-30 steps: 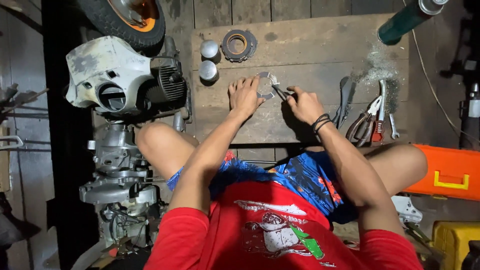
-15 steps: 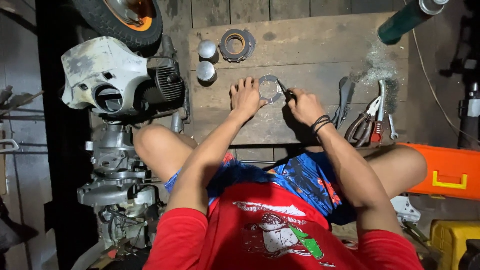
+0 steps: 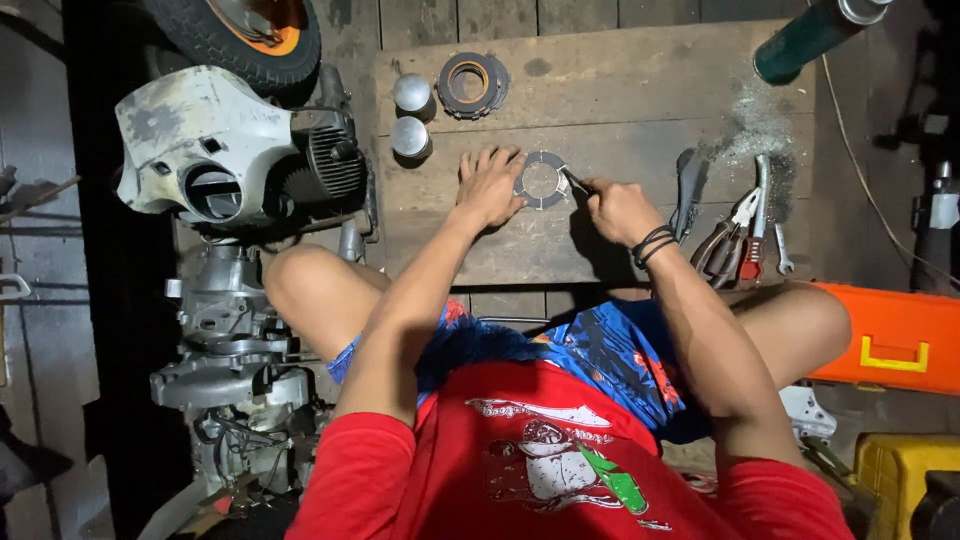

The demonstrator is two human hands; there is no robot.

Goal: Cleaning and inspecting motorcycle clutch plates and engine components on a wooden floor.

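The left hand (image 3: 490,188) is pressing flat on the ring (image 3: 541,181) lying mid-board, while the right hand (image 3: 618,208) is gripping a small tool (image 3: 575,181) against its right edge, which may be risking a slip toward the fingers.

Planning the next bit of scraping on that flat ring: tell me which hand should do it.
Probably the right hand: it grips the thin tool with its tip at the ring. The left hand lies flat on the ring's other edge, steadying it.
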